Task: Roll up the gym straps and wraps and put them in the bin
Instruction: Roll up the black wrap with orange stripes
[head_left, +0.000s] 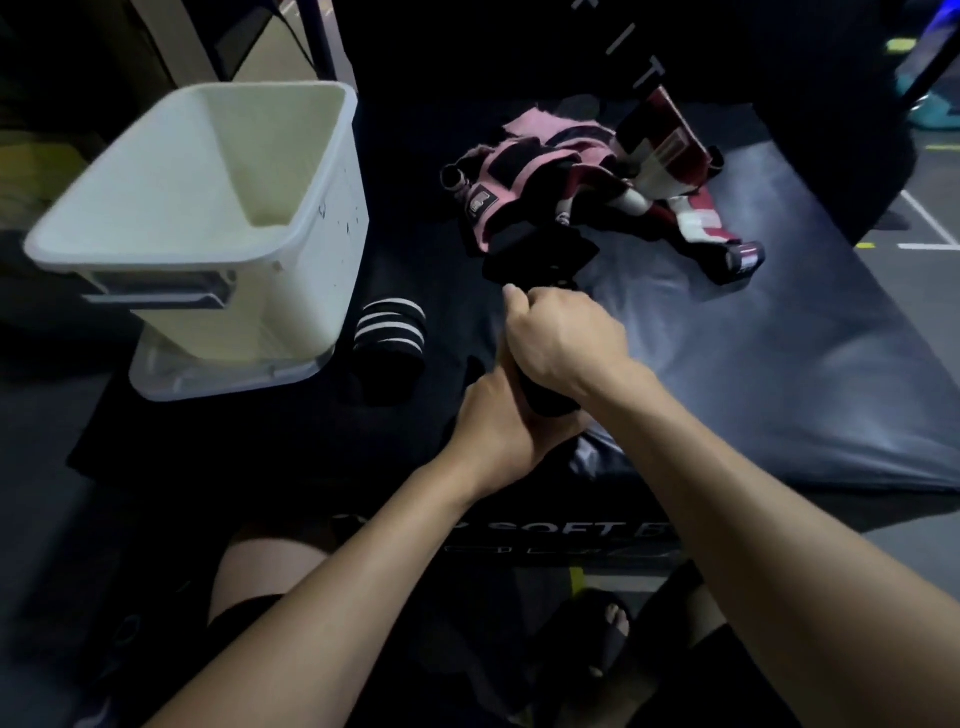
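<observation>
Both hands (540, 374) clasping black wrap (545, 400)

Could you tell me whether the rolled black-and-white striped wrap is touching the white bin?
Apart. The head view shows dark mat between the striped wrap and the white bin.

Dim, grainy wide-angle view; bent edges, motion-blurred white bin (311, 208).

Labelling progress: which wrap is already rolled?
The black wrap with white stripes beside the white plastic bin; the pink and red-white wraps lie loose in a pile.
</observation>
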